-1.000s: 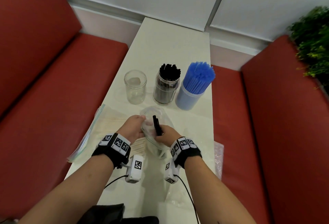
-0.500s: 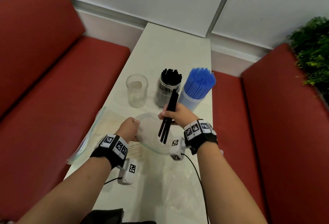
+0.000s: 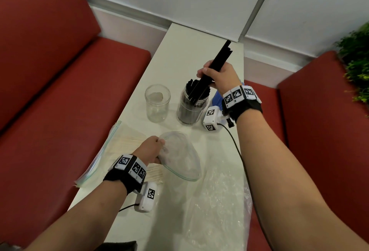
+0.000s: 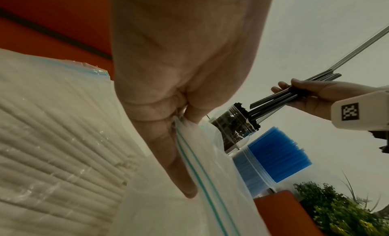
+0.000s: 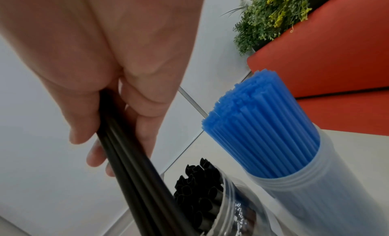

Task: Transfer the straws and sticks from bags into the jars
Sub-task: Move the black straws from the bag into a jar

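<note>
White table (image 3: 201, 49): one jar (image 3: 157, 103) empty, another jar (image 3: 190, 109) full of black straws. Right hand (image 3: 218, 77) grips a black bunch (image 3: 216, 65) w/ tips in it; left hand (image 3: 150, 149) pinches an open bag (image 3: 181, 157).

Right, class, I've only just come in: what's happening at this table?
A person is filling jars with straws. The right hand grips a small bundle of black straws, tilted, with the lower ends at the mouth of the jar of black straws. The left hand pinches the rim of an empty-looking zip bag. The clear jar holds no straws, and pale sticks lie in another bag. The jar of blue straws is packed.
</note>
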A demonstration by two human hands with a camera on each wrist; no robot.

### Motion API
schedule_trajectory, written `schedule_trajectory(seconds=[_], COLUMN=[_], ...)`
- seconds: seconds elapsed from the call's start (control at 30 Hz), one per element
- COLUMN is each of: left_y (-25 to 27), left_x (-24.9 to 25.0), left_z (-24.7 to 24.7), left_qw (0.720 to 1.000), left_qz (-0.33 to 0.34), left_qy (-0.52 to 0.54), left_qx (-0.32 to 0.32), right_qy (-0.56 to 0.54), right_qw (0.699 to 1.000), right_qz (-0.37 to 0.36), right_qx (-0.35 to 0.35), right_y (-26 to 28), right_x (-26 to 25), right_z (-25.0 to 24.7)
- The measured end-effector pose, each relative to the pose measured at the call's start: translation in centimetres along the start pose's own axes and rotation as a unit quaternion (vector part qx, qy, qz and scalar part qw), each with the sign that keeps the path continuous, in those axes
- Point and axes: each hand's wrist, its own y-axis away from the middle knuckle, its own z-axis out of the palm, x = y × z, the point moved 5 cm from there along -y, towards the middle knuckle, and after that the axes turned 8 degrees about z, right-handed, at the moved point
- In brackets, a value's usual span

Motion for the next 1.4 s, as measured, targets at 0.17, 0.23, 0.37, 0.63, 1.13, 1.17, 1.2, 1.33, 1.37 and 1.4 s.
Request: schedule_trajectory(seconds=[0.17,0.23,0.37,0.63,1.13,1.17,1.2,1.33,1.37,1.4], left_y=[-0.8,-1.0,-1.3,-1.4,-1.4,-1.4,-1.5,-1.5,-1.5,-1.5], left_x=[-0.1,0.1,0.2,-0.2,-0.3,-0.4,-0.4,-0.4,-0.4,-0.4], left_z=[-0.1,-0.1,-0.2,-0.1,0.1,0.1,0.1,-0.1,-0.2,-0.2], left_qw=[1.000,1.000,1.000,1.000,1.000,1.000,1.000,1.000,1.000,1.000], left_qz=[-0.002,-0.004,-0.007,-0.011,-0.011,-0.010,-0.009,-0.007,-0.007,-0.008], left_qy=[0.001,0.006,0.008,0.004,0.011,0.016,0.018,0.021,0.023,0.025], left_qx=[-0.002,0.000,-0.002,-0.011,-0.008,-0.008,-0.008,-0.009,-0.009,-0.009], right_qy=[0.006,0.005,0.018,0.039,-0.085,-0.088,-0.091,-0.080,-0.066,-0.053], right_qw=[1.000,1.000,0.999,0.999,0.995,0.994,0.994,0.994,0.995,0.996], right_qz=[0.002,-0.004,-0.013,-0.022,-0.036,-0.041,-0.048,-0.054,-0.049,-0.044], right_qx=[0.016,0.019,0.026,0.026,-0.029,-0.040,-0.044,-0.048,-0.056,-0.062], right_y=[-1.4,-1.8,-2.7,-2.8,-2.4,-2.3,-2.4,-2.6,-2.6,-2.7], right_x=[-0.2,-0.5,-1.0,1.1,2.8,2.6,2.4,2.2,2.4,2.6], right_z=[-0.4,-0.7,-1.3,-0.3,-0.7,-0.6,-0.7,-1.0,-0.9,-0.8])
